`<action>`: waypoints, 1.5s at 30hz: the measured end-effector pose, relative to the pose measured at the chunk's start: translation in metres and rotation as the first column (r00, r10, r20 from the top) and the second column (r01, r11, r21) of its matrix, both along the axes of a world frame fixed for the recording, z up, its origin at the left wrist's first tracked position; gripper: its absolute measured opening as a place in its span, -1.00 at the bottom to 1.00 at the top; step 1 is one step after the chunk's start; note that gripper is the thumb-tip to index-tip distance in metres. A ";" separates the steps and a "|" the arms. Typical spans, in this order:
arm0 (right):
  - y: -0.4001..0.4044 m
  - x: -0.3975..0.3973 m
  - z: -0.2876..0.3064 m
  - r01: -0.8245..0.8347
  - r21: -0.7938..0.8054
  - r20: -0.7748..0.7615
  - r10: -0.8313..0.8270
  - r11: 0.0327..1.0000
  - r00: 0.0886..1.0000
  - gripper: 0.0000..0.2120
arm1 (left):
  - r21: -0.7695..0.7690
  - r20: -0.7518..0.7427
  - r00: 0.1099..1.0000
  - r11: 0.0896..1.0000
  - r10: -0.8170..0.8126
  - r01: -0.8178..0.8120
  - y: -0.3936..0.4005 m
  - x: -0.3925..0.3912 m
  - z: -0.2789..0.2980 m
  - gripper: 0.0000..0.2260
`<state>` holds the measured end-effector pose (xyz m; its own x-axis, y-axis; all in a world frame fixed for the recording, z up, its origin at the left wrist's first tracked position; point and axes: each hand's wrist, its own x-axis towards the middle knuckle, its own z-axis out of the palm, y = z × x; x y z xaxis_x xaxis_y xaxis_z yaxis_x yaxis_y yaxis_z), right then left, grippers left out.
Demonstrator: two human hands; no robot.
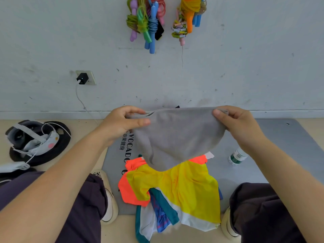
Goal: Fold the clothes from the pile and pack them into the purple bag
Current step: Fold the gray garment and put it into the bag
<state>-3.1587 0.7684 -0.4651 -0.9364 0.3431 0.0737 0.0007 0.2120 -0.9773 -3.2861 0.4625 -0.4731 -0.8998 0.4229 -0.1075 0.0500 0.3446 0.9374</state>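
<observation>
the left hand (122, 123) and the right hand (235, 123) hold a grey garment (175, 135) up in the air between them, each grip pinching the top hem at one end, thumb on the near face and fingers curled behind the cloth. the hem runs nearly level from hand to hand and the rest of the grey fabric hangs down slack, narrowing to a rounded point that drops in front of the pile of clothes (175, 188). that pile lies on a grey mat (280, 142) on the floor, between the person's knees; its top piece is bright yellow with orange parts at the left and upper edges, and under it show white, teal and blue patterned pieces spilling off the near edge of the mat. whether the grey garment's tip touches the pile cannot be told. a plastic water bottle (236, 156) lies on the mat just right of the pile, partly hidden by the right wrist. black lettering is printed on the mat's left part. to the left on the floor sits a headset with white straps (33, 137) on a dark round object. a black charger (82, 78) is plugged into the wall socket, and bundles of coloured skipping ropes (149, 21) hang on the wall above.
</observation>
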 end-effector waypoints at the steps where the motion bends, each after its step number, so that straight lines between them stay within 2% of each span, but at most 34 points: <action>1: 0.005 -0.001 0.000 0.039 -0.023 -0.006 -0.040 0.999 0.999 -0.88 | 0.035 0.038 0.999 0.999 -0.021 0.020 -0.003 -0.004 -0.003 -0.68; 4: 0.017 -0.001 -0.001 0.070 -0.036 0.042 -0.068 0.997 0.997 -0.85 | 0.088 0.061 0.996 0.993 0.068 -0.073 -0.008 -0.007 -0.009 -0.92; 5: 0.019 0.000 -0.002 0.056 -0.032 0.070 -0.054 0.998 0.996 -0.84 | 0.102 0.072 0.992 0.988 0.107 -0.114 -0.009 -0.007 -0.012 -0.94; 11: 0.017 0.003 -0.005 0.009 -0.060 0.142 -0.001 0.998 0.990 -0.83 | 0.097 0.013 0.983 0.978 0.185 -0.186 -0.009 -0.001 -0.013 -0.90; 15: 0.014 0.006 -0.001 0.011 -0.110 0.215 0.013 0.994 0.977 -0.82 | 0.088 -0.102 0.951 0.954 0.293 -0.285 -0.010 -0.001 -0.006 -0.88; 18: 0.012 0.007 0.000 0.029 -0.060 0.214 -0.016 0.998 0.977 -0.82 | 0.083 -0.192 0.924 0.943 0.332 -0.322 -0.012 -0.001 -0.005 -0.81; 20: 0.009 0.009 0.001 0.016 0.008 0.207 -0.017 1.000 0.978 -0.82 | 0.052 -0.209 0.927 0.951 0.310 -0.306 -0.012 0.000 -0.006 -0.79; 23: 0.000 0.011 0.004 -0.044 0.057 0.256 0.028 0.997 0.966 -0.85 | 0.068 -0.144 0.944 0.955 0.295 -0.288 -0.005 0.002 -0.010 -0.81; 26: -0.018 0.015 0.012 -0.141 0.011 0.301 0.131 0.990 0.945 -0.89 | 0.112 -0.099 0.954 0.956 0.282 -0.271 0.011 0.013 -0.013 -0.85; 29: -0.038 0.020 0.021 -0.231 -0.037 0.277 0.232 0.972 0.932 -0.81 | 0.161 -0.063 0.972 0.964 0.225 -0.213 0.025 0.026 -0.008 -0.90; 32: -0.054 0.023 0.030 -0.353 -0.057 0.255 0.355 0.934 0.899 -0.87 | 0.233 -0.015 0.989 0.962 0.147 -0.140 0.037 0.039 0.001 -0.97; 36: -0.071 0.025 0.037 -0.484 -0.097 0.228 0.493 0.870 0.840 -0.78 | 0.307 0.008 1.000 0.952 0.015 -0.017 0.048 0.056 0.014 -0.90; 38: -0.077 0.026 0.038 -0.468 -0.008 0.192 0.461 0.883 0.866 -0.80 | 0.319 0.002 0.999 0.947 -0.050 0.047 0.050 0.063 0.020 -0.88; 41: -0.082 0.027 0.035 -0.321 0.220 0.089 0.308 0.921 0.947 -0.96 | 0.330 0.008 0.994 0.939 -0.110 0.101 0.048 0.071 0.024 -0.88; 44: -0.083 0.028 0.032 -0.151 0.517 -0.051 0.207 0.842 0.977 -0.97 | 0.343 0.057 0.992 0.935 -0.115 0.089 0.047 0.073 0.024 -0.85; 45: -0.083 0.028 0.033 -0.125 0.561 -0.082 0.205 0.818 0.975 -0.96 | 0.341 0.076 0.989 0.935 -0.125 0.092 0.047 0.073 0.024 -0.84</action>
<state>-3.1311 0.6852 -0.4323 -0.9425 0.0489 0.3305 -0.2042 0.6985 -0.6859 -3.2126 0.5097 -0.4493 -0.8388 0.5439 -0.0244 -0.0251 0.0063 0.9997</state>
